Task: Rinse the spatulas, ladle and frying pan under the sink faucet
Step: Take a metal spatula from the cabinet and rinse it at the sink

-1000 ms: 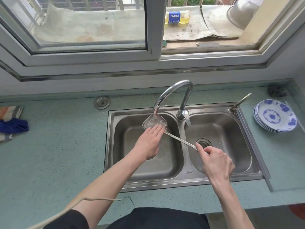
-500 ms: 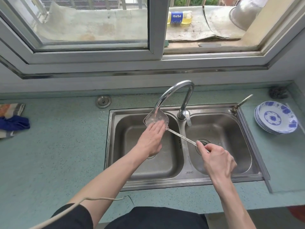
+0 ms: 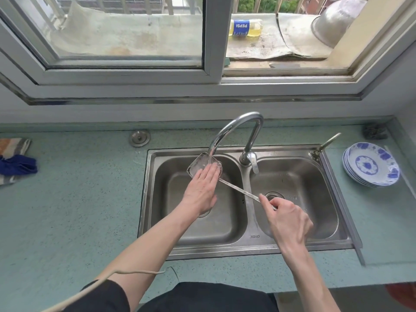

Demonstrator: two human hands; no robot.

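A pale green speckled countertop (image 3: 74, 210) carries a stainless double-basin sink (image 3: 252, 244) set into it, with a curved chrome faucet (image 3: 238, 131) rising at the back between the basins. At the far left edge lies a striped cloth (image 3: 13, 147) with a blue cloth (image 3: 18, 165) on it. A round metal cap (image 3: 139, 138) sits near the sink's rear left corner. To the right stands a stack of blue-patterned plates (image 3: 371, 164) (count unclear); behind it, in the corner, rests a dark scouring pad (image 3: 374, 131).

Stacked blue-patterned plates (image 3: 371, 165) right of the basin; folded cloths (image 3: 15, 161) far left.
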